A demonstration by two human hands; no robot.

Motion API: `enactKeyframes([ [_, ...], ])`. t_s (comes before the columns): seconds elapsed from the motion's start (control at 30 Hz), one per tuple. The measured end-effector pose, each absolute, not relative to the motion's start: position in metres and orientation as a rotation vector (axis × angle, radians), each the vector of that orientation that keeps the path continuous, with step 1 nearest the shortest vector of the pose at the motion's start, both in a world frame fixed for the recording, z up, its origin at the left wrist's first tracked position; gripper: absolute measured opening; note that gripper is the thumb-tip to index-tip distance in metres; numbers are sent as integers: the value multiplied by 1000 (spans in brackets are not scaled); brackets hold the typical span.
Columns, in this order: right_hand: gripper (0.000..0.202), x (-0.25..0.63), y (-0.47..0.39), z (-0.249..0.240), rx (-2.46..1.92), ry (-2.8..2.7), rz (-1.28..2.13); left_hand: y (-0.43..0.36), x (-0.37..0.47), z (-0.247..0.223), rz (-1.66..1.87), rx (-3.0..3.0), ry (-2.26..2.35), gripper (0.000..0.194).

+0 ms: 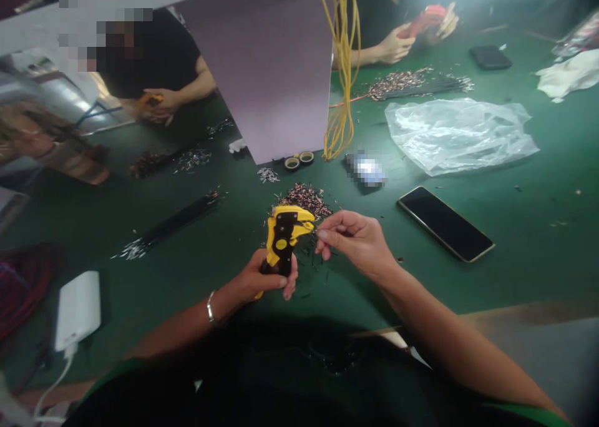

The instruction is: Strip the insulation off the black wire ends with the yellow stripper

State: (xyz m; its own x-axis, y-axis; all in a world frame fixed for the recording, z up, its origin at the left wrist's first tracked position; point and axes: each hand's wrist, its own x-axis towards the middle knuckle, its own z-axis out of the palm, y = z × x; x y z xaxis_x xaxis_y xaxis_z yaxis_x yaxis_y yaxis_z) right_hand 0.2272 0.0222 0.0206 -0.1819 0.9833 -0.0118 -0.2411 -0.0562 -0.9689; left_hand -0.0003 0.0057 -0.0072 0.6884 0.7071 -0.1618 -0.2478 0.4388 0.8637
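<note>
My left hand (276, 276) is wrapped round the black handle of a yellow and black wire stripper (282, 243), whose jaws point right. Close to those jaws, my right hand (349, 236) has its thumb and forefinger pinched together; what they hold, if anything, is too small to make out. Behind the tool lies a heap of short copper and black wire scraps (306, 201). More dark bits are scattered below my right fingers. A bundle of black wires (173, 224) with bare ends lies to the left.
A black phone (445, 224) and a clear plastic bag (461, 137) lie on the right. Yellow wires (344, 71) hang beside an upright panel (276, 71). A white power bank (78, 308) is at left. Across the green table (528, 258), other people hold tools.
</note>
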Motion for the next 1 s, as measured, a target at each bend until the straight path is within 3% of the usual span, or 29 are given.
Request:
enactKeyframes([
  [0.3, 11, 227, 20, 26, -1047, -1132, 1400, 13, 0, -7, 540, 883, 432, 45],
  [1.0, 10, 230, 21, 26, -1045, -1161, 1365, 15, -2, -5, 486, 765, 397, 40],
])
